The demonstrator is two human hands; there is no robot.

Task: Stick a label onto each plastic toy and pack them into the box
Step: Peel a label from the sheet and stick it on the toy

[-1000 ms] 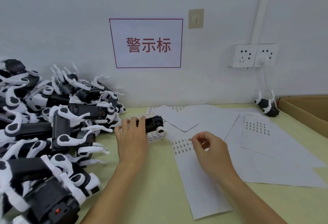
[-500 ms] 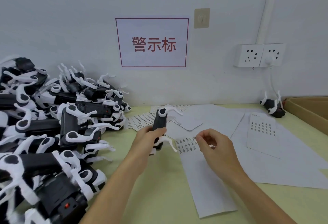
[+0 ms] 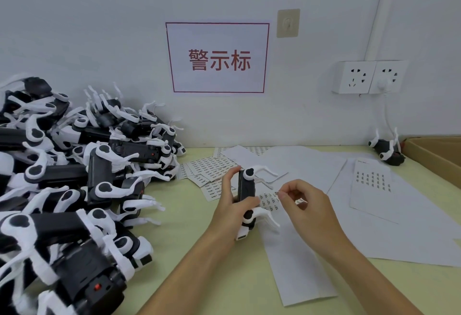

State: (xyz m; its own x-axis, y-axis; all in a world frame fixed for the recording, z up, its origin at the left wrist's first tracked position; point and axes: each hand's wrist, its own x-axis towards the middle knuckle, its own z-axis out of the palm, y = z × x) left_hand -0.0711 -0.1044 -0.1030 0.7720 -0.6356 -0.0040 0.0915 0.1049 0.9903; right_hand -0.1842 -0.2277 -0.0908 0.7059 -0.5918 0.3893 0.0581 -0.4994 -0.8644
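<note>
Pale green tabletop [image 3: 199, 252] against a white wall: we log one black-and-white plastic toy [image 3: 245, 190] near its middle, held on end off the surface. Our left hand [image 3: 232, 202] grips its body, thumb across the front. Our right hand [image 3: 303, 205], just beside it, pinches a small label [image 3: 277, 193] at the fingertips. Toy pile [image 3: 74, 177] along the left edge; cardboard box [image 3: 434, 155] at the right edge.

Wall sign [image 3: 217, 58] — red "警示标", label sheets' [image 3: 372, 179] print unreadable

Toy [image 3: 247, 191] glossy plastic; sheets [image 3: 296, 259] matt paper; box [image 3: 435, 155] cardboard
</note>
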